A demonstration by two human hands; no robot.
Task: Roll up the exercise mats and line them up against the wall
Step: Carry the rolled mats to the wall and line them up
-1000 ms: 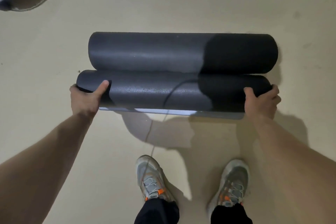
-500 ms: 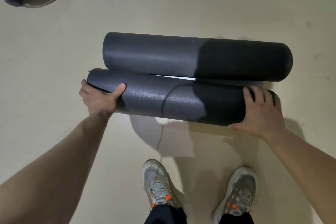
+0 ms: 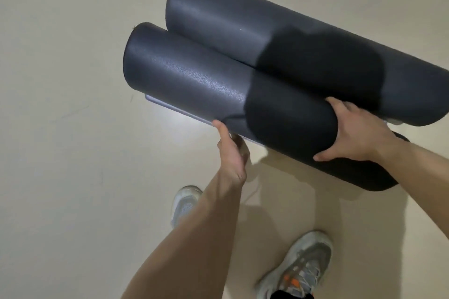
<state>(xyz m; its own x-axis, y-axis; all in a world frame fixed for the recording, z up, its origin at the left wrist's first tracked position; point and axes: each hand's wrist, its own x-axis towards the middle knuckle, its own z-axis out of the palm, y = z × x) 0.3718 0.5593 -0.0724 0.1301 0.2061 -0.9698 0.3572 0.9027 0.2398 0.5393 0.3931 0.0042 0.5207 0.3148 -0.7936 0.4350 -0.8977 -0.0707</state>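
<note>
1. The floor [image 3: 73, 153] is plain beige and smooth, and it fills the whole head view.
2. The right hand [image 3: 359, 133] is laid over the near mat roll [image 3: 194, 80], close to its right end. The fingers [image 3: 340, 107] reach into the groove between the two rolls and the thumb curves down the near side, so the hand clasps the roll from above.
3. The left hand [image 3: 230, 153] holds the same roll from below, about at its middle. The thumb presses up on the near side; the other fingers go under the roll and are hidden.
4. Just left of this hand a pale edge [image 3: 170, 109] shows under the roll.
5. The near mat roll is dark grey and runs slanted, from upper left to lower right, in front of the feet. I cannot tell if it rests on the floor or is lifted a little.
6. The far mat roll [image 3: 218, 14], also dark grey, lies parallel just behind it, and the two touch along their length.
7. A dark shadow [image 3: 315, 68] covers the middle of both rolls.
8. Below, the left shoe [image 3: 184, 204] is partly hidden by the left forearm, and the right shoe [image 3: 298, 264] is grey with orange marks.
</note>
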